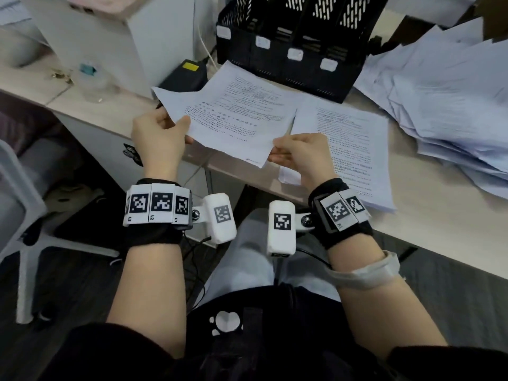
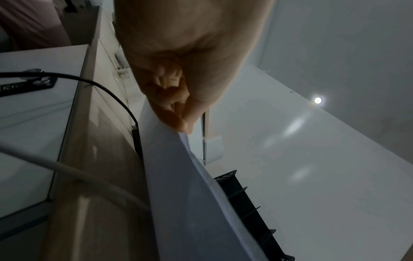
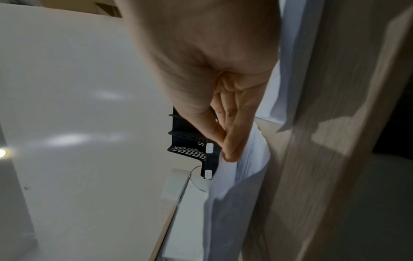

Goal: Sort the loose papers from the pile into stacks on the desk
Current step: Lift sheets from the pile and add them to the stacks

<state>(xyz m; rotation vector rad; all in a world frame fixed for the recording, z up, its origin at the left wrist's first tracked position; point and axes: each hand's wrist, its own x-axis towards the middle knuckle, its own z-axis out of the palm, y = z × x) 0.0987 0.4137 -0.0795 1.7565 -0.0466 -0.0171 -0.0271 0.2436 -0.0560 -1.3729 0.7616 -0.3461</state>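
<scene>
A printed white sheet [image 1: 236,111] is held up over the desk's front edge, with a second sheet partly fanned out behind it. My left hand [image 1: 162,130] pinches its left edge between thumb and fingers; the left wrist view shows that hand [image 2: 178,120] on the paper [image 2: 190,194]. My right hand [image 1: 297,152] pinches the lower right corner, and the right wrist view shows this hand [image 3: 228,150] on the printed paper [image 3: 250,162]. A neat stack of printed pages [image 1: 354,149] lies on the desk to the right. The loose pile [image 1: 445,105] sprawls at the far right.
A black slotted file rack [image 1: 291,45] stands behind the held sheet. Left of it are a black power brick [image 1: 187,75], a white box [image 1: 110,37] and a clear cup [image 1: 90,78]. The wooden desk [image 1: 439,229] runs diagonally; a white chair base [image 1: 33,243] stands lower left.
</scene>
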